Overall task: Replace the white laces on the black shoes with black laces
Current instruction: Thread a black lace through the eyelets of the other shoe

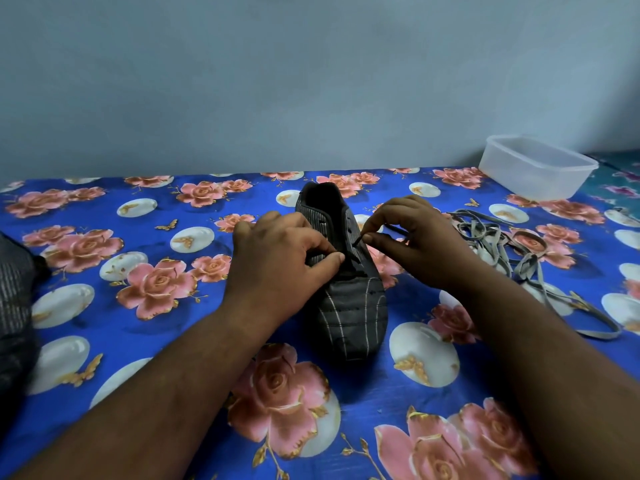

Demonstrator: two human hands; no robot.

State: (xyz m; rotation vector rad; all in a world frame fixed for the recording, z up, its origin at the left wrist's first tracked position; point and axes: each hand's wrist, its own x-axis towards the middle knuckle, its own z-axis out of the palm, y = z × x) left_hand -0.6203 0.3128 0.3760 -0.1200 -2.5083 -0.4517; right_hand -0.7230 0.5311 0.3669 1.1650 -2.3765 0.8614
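A black shoe (pixel 346 282) with pale stitched lines lies on a blue floral cloth (pixel 145 341), toe toward the viewer and heel toward the wall. The left hand (pixel 280 268) rests on the shoe's left side at the eyelets, thumb and forefinger pressed together on the shoe's upper edge; whether a lace lies between them cannot be told. The right hand (pixel 412 240) pinches the tip of a black lace (pixel 357 241) between thumb and forefinger just above the right eyelet row. A loose heap of pale laces (pixel 512 251) lies to the right, apart from the shoe. A translucent plastic container (pixel 536 168) stands at far right beside the wall. A dark object (pixel 15 306) shows at the left edge.
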